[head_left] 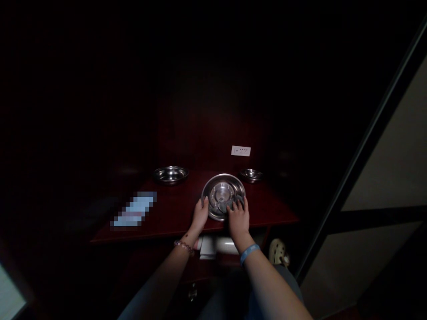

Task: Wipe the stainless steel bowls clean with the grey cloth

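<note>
A round stainless steel basin (pixel 222 178) is tilted toward me above the front part of the dark red shelf. My left hand (pixel 200 214) grips its left rim, thumb over the edge. On the lower right of the basin's inside, my right hand (pixel 238 220) presses a dark grey cloth (pixel 227 206) against the metal. The fingers of that hand are bent over the cloth. Part of the cloth and the basin's lower right rim are hidden behind the right hand.
Another steel basin (pixel 171 174) stands on the shelf (pixel 176 209) at the back left, and a smaller steel bowl (pixel 251 175) at the back right. A white power socket (pixel 240 151) is on the back wall. A pixelated flat object (pixel 135 211) lies left. Below is a pale clog (pixel 278 252).
</note>
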A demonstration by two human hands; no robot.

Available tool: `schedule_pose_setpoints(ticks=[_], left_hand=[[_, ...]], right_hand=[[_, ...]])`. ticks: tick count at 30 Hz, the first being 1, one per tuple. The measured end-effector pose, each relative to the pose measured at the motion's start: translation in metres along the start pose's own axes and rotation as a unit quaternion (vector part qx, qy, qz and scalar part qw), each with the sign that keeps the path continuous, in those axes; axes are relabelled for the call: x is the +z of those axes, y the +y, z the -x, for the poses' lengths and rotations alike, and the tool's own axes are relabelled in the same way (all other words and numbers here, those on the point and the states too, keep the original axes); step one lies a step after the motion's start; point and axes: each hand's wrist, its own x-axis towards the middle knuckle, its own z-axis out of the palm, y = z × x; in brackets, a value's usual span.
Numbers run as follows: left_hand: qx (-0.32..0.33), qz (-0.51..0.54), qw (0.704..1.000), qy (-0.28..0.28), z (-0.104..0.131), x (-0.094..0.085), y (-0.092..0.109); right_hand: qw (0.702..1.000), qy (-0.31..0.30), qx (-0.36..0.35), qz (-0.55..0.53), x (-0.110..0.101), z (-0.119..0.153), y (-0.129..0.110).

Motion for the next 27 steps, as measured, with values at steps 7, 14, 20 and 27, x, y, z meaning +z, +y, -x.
schedule_pose_setpoints(ticks=[7, 14, 20, 27], left_hand=[[0.006, -0.016, 1.000, -0.005, 0.002, 0.001, 0.001], [0.019, -0.043, 0.999, 0.000, 0.002, -0.001, 0.002], [0.028, -0.046, 0.999, 0.000, 0.001, -0.002, 0.001], [0.026, -0.037, 0.999, -0.005, -0.001, -0.002, -0.002]], right_hand=[[1.000, -0.002, 0.004, 0.020, 0.008, -0.003, -0.002], [0.999, -0.023, -0.035, 0.012, 0.008, 0.001, -0.002], [0.997, -0.033, -0.052, -0.048, 0.012, 0.003, -0.011], [0.989, -0.034, -0.087, -0.110, 0.009, 0.000, -0.017]])
